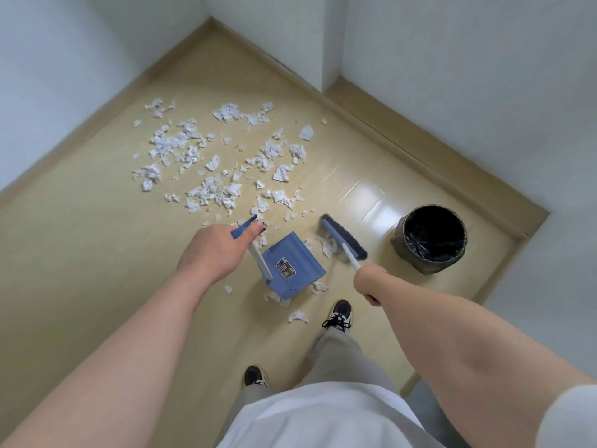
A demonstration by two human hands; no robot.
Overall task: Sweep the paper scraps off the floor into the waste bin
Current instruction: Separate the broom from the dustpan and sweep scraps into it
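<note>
Head view: R hand (370, 282) grips broom (343, 237), brush axis running upper-left to lower-right; L hand (217, 252) grips dustpan (295, 253) handle.

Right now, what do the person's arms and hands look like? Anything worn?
The left hand and right hand are bare: no gloves, rings or watch visible. Forearms are uncovered. A short white fabric sleeve shows at the right upper arm; none shows on the left.

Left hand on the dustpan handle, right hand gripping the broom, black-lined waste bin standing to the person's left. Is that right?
Not quite. The head view shows the waste bin to the person's right, beyond the broom. The rest holds: the left hand holds the dustpan handle and the right hand grips the broom.
</note>
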